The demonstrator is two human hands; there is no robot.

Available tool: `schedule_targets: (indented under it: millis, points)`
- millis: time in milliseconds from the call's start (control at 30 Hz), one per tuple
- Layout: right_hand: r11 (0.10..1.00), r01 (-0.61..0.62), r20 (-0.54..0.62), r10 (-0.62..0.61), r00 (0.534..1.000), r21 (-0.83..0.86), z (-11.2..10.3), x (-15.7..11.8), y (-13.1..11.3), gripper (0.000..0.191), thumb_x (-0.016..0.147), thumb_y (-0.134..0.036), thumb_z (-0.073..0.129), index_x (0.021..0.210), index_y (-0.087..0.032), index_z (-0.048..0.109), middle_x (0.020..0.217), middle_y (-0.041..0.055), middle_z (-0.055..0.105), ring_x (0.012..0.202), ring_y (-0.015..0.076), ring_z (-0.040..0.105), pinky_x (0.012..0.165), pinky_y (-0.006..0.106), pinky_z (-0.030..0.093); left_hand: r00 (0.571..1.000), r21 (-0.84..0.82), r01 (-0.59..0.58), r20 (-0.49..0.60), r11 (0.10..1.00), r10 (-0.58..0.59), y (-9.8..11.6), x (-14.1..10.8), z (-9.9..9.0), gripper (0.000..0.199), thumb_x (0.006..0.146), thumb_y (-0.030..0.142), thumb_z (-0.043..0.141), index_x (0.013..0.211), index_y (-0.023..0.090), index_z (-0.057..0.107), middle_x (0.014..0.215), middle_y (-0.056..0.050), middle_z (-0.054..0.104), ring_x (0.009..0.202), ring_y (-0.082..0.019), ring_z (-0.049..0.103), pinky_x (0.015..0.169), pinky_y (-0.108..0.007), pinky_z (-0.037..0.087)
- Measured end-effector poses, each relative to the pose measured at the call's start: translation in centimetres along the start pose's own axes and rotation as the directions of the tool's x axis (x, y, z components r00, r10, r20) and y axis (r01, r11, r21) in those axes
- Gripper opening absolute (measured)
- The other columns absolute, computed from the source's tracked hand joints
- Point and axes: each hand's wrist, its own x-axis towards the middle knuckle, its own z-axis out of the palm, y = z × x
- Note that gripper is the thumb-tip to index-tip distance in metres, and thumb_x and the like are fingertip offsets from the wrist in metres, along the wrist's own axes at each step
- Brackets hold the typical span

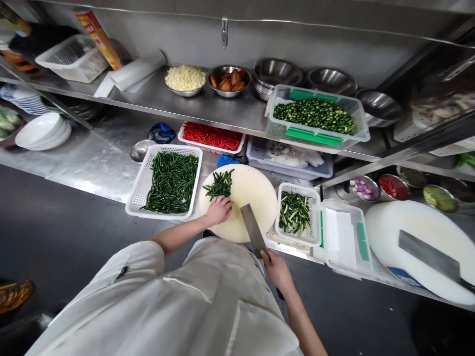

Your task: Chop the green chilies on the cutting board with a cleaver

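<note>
On the round white cutting board (252, 183) lies a small pile of green chillies (219, 185). My left hand (219, 210) rests at the near edge of that pile, its fingers curled together; whatever they hold is too small to make out. My right hand (275, 267) is wrapped round the handle of a cleaver (253, 225), whose blade lies over the right part of the board. Left of the board, whole green chillies (172, 183) fill a white basket (134, 200). To the right, a smaller white basket (316, 217) holds cut green pieces (294, 212).
Behind the board is a tray of red chillies (212, 137). A steel shelf (148, 101) above carries bowls and a clear bin (358, 118) of chopped greens. At the right, a second cleaver (430, 254) lies on another white board (389, 227), beside a lidded container (347, 240).
</note>
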Motion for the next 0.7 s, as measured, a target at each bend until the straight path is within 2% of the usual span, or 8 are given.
schedule_targets:
  millis: [67,133,267,367,467,567,633,700]
  points:
    - [1.0,-0.012,0.012,0.012,1.0,0.001,0.0,-0.9,1.1,0.047,0.104,-0.054,0.037,0.093,-0.023,0.071,0.095,0.0126,0.08,0.093,0.0295,0.074,0.079,0.032,0.05,0.999,0.012,-0.03,0.031,0.999,0.03,0.0,-1.0,0.4,0.036,0.104,0.027,0.049,0.132,0.031,0.071,0.136,-0.01,0.063,0.135,-0.033,0.047,0.116,-0.054,0.037]
    - [0.998,-0.044,-0.015,0.044,0.999,-0.04,-0.2,-0.9,1.3,0.049,0.105,-0.056,0.037,0.09,-0.023,0.07,0.09,0.0125,0.079,0.088,0.0292,0.074,0.075,0.032,0.048,0.994,-0.003,-0.077,0.077,0.997,0.077,0.9,-1.5,1.4,0.034,0.105,0.027,0.048,0.129,0.032,0.073,0.134,-0.01,0.063,0.133,-0.031,0.049,0.116,-0.051,0.04]
    - [0.98,-0.112,-0.069,0.102,0.992,-0.162,-0.6,-0.1,-0.3,0.046,0.107,-0.051,0.036,0.103,-0.023,0.072,0.095,0.0119,0.079,0.09,0.0285,0.074,0.073,0.03,0.044,0.972,-0.097,-0.164,0.156,0.982,0.178,3.9,-1.2,4.0,0.033,0.106,0.027,0.048,0.126,0.03,0.074,0.141,-0.007,0.059,0.132,-0.026,0.053,0.112,-0.04,0.047]
    - [0.97,-0.117,-0.045,0.11,0.993,-0.215,-0.7,-0.1,-1.9,0.042,0.108,-0.046,0.037,0.105,-0.023,0.072,0.095,0.0106,0.079,0.087,0.0261,0.074,0.071,0.029,0.04,0.946,-0.201,-0.237,0.174,0.951,0.272,5.4,-0.1,5.3,0.031,0.107,0.027,0.05,0.127,0.026,0.072,0.141,-0.008,0.061,0.131,-0.024,0.056,0.112,-0.036,0.049]
    - [0.965,-0.116,-0.011,0.117,0.993,-0.235,-1.0,-1.1,-2.2,0.039,0.109,-0.044,0.039,0.101,-0.023,0.071,0.09,0.0092,0.078,0.083,0.0244,0.073,0.068,0.028,0.037,0.931,-0.273,-0.275,0.166,0.922,0.326,5.5,0.8,5.8,0.032,0.106,0.021,0.048,0.13,0.023,0.07,0.135,-0.009,0.065,0.126,-0.022,0.061,0.113,-0.036,0.05]
    - [0.97,-0.124,0.013,0.13,0.991,-0.21,-1.5,-2.3,-1.4,0.04,0.11,-0.045,0.039,0.1,-0.023,0.07,0.088,0.0089,0.077,0.083,0.0242,0.073,0.068,0.028,0.036,0.931,-0.304,-0.276,0.153,0.912,0.332,5.0,1.0,6.1,0.032,0.105,0.019,0.048,0.128,0.022,0.07,0.133,-0.01,0.067,0.125,-0.023,0.062,0.114,-0.038,0.051]
    - [0.973,-0.126,0.025,0.133,0.991,-0.196,-1.3,-2.0,-1.0,0.04,0.11,-0.044,0.038,0.1,-0.022,0.07,0.088,0.0095,0.077,0.085,0.0245,0.073,0.069,0.029,0.037,0.933,-0.306,-0.279,0.137,0.91,0.332,4.8,0.9,6.3,0.031,0.104,0.018,0.05,0.127,0.022,0.07,0.133,-0.01,0.067,0.125,-0.023,0.062,0.114,-0.038,0.051]
    - [0.975,-0.12,0.009,0.124,0.992,-0.187,-0.6,-0.6,-1.5,0.039,0.109,-0.041,0.038,0.103,-0.02,0.071,0.093,0.0114,0.078,0.087,0.0249,0.072,0.071,0.029,0.039,0.934,-0.295,-0.294,0.111,0.909,0.338,4.9,0.9,6.6,0.029,0.104,0.017,0.05,0.125,0.021,0.07,0.131,-0.01,0.068,0.124,-0.023,0.063,0.113,-0.038,0.051]
